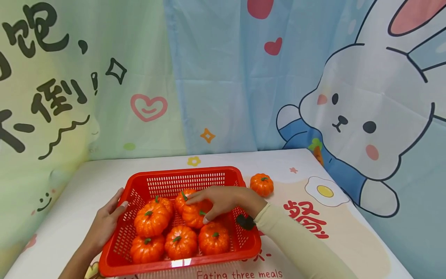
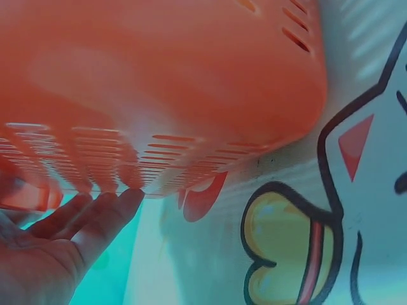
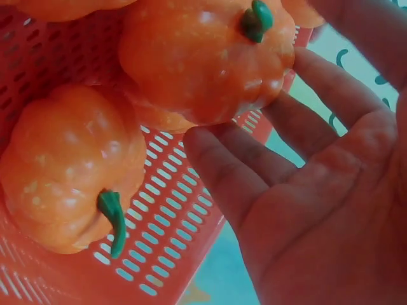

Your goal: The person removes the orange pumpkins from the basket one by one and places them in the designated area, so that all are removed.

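Observation:
A red plastic basket [image 1: 181, 264] with slotted walls holds several small orange pumpkins with green stems, one of them a front pumpkin [image 1: 181, 242]. My left hand [image 1: 106, 223] holds the basket's left side, thumb by the rim; in the left wrist view its fingers [image 2: 105, 219] touch the slotted underside. Inside the basket, my right hand [image 1: 223, 201] reaches over the right side and grips a pumpkin [image 1: 192, 216] lying among the others. The right wrist view has its fingers [image 3: 222, 162] against that pumpkin's side, with another pumpkin [image 3: 73, 168] close by.
One loose pumpkin [image 1: 262, 185] lies on the table just beyond the basket's right back corner. The table [image 1: 348, 240] bears a printed cover with an egg and red lettering. Behind it hangs a printed curtain [image 1: 216, 77] with a rabbit. A dark object [image 1: 245, 222] sits at the right wrist.

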`<state>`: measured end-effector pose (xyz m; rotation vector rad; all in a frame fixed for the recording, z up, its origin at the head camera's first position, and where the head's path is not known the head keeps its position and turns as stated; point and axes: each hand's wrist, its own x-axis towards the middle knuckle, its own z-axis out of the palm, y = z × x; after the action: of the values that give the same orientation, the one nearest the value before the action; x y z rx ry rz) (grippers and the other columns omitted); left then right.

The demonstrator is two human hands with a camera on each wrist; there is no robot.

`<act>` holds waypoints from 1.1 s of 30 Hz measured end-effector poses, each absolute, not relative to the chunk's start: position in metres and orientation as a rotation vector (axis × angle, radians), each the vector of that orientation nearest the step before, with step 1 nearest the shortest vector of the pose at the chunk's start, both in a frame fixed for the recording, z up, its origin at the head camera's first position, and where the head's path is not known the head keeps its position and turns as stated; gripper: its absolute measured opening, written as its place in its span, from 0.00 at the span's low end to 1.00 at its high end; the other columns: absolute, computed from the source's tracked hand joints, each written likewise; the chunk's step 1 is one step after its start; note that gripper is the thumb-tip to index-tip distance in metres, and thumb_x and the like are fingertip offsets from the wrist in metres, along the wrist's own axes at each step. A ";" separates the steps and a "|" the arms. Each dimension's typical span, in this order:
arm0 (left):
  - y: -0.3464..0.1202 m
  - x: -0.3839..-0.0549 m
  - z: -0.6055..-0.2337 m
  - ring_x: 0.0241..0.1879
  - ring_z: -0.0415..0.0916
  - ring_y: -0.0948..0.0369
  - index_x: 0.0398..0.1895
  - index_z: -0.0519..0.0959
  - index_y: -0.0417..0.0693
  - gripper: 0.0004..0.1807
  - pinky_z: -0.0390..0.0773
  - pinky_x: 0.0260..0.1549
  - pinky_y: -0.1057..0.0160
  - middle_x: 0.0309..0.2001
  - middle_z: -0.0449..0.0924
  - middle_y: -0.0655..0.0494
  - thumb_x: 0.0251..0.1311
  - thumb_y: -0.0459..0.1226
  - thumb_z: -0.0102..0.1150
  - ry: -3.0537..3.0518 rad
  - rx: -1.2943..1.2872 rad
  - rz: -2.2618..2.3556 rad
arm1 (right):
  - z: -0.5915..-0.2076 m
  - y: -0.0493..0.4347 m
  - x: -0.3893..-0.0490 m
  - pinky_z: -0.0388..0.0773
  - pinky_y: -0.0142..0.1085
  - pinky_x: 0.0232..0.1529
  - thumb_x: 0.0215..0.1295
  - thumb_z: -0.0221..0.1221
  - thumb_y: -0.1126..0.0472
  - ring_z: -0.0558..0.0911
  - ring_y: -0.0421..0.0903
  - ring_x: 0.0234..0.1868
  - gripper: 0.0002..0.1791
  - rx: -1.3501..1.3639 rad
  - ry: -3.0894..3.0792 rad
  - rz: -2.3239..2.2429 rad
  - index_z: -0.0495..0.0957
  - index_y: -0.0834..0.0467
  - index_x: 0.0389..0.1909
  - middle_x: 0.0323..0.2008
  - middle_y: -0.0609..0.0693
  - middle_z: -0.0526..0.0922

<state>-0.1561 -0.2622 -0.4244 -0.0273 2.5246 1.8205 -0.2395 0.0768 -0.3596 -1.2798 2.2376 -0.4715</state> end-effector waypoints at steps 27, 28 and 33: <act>-0.264 -0.157 -0.427 0.48 0.78 0.53 0.79 0.40 0.54 0.36 0.84 0.36 0.55 0.71 0.51 0.31 0.75 0.48 0.42 2.518 -0.064 1.799 | -0.376 0.058 -0.236 0.64 0.36 0.65 0.60 0.67 0.62 0.68 0.42 0.64 0.29 -1.250 2.402 -0.445 0.75 0.47 0.63 0.61 0.44 0.73; -0.264 -0.157 -0.427 0.48 0.78 0.53 0.79 0.40 0.54 0.36 0.84 0.36 0.55 0.72 0.50 0.31 0.75 0.48 0.42 2.515 -0.064 1.802 | -0.376 0.058 -0.236 0.63 0.37 0.66 0.60 0.66 0.62 0.68 0.42 0.64 0.29 -1.251 2.404 -0.445 0.75 0.47 0.63 0.61 0.44 0.73; -0.264 -0.158 -0.427 0.46 0.79 0.55 0.79 0.40 0.54 0.36 0.84 0.35 0.55 0.71 0.51 0.31 0.75 0.48 0.42 2.517 -0.052 1.807 | -0.377 0.061 -0.238 0.63 0.38 0.66 0.60 0.66 0.61 0.67 0.43 0.65 0.29 -1.243 2.403 -0.501 0.74 0.46 0.64 0.63 0.45 0.72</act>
<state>-0.1576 -0.2638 -0.4266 -0.0521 2.5173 1.8074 -0.2379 0.0614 -0.3767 -1.2431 2.4033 -0.5011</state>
